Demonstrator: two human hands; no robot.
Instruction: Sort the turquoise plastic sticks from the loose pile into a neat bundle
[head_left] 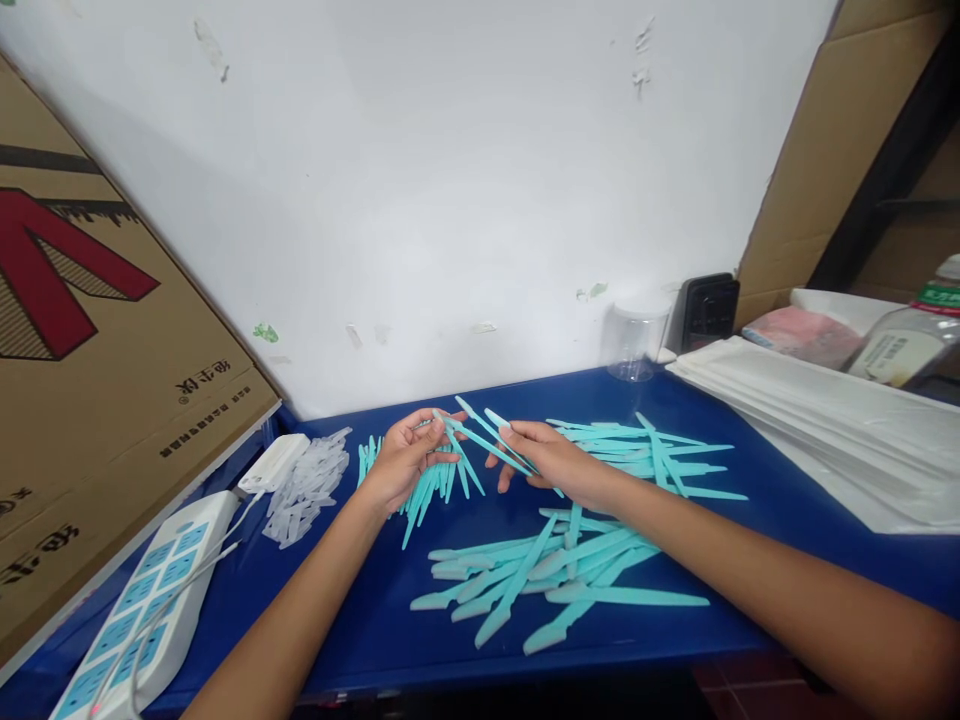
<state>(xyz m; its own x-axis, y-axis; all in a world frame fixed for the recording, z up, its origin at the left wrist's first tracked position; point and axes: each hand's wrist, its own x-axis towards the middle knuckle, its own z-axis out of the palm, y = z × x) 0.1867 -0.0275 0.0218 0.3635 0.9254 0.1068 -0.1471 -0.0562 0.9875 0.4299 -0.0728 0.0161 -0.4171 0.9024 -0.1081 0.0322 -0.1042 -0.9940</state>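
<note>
My left hand [409,460] is raised over the table, its thumb and fingers pinching a teal eyebrow razor [487,447] near its head. That razor slants down to the right toward my right hand [551,460], which is closed on more teal razors with their pale heads pointing up and left. Below and behind my left hand lies a pile of thin teal razors [424,497]. In front of my right wrist a loose heap of razors [517,570] lies crosswise, and another heap [675,462] spreads beyond the right forearm. Clear plastic caps [307,490] lie piled left of my left hand.
A white power strip [150,610] with cables and a white adapter [274,462] lie at the left, beside a large cardboard box [97,400]. A clear jar [637,340] stands by the wall. White bags [825,430] and a plastic bottle [907,335] are at the right.
</note>
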